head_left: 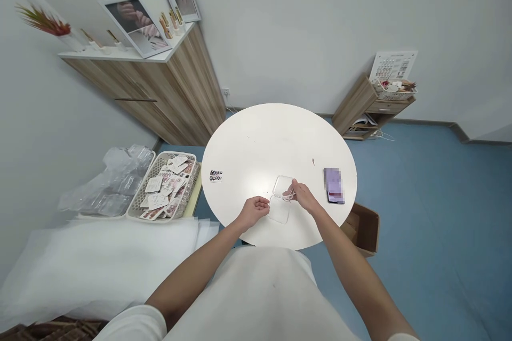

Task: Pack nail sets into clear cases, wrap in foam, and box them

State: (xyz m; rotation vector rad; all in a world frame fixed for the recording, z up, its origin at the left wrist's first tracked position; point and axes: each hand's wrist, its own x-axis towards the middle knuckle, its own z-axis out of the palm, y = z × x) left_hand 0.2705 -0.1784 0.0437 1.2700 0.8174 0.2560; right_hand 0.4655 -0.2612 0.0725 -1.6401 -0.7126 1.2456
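Note:
A clear plastic case (279,212) lies unfolded on the round white table (272,138), its two halves joined at a hinge line. My left hand (254,211) is closed, its thumb and fingertips at the case's left edge near the hinge. Over the hinge and far half, my right hand (303,195) pinches something thin and whitish, too small to name. Left of the case lies a small card with rows of dark, shiny nail tips (216,176). To the right rests a phone (334,186) with a purple, partly blurred screen.
White baskets at my left hold carded nail sets (164,186) and clear plastic packaging (124,176). White foam sheets (100,261) lie nearer me. A cardboard box (366,229) stands right of the table. Wooden cabinets (148,90) line the wall. A tiny reddish item (313,161) lies on the tabletop.

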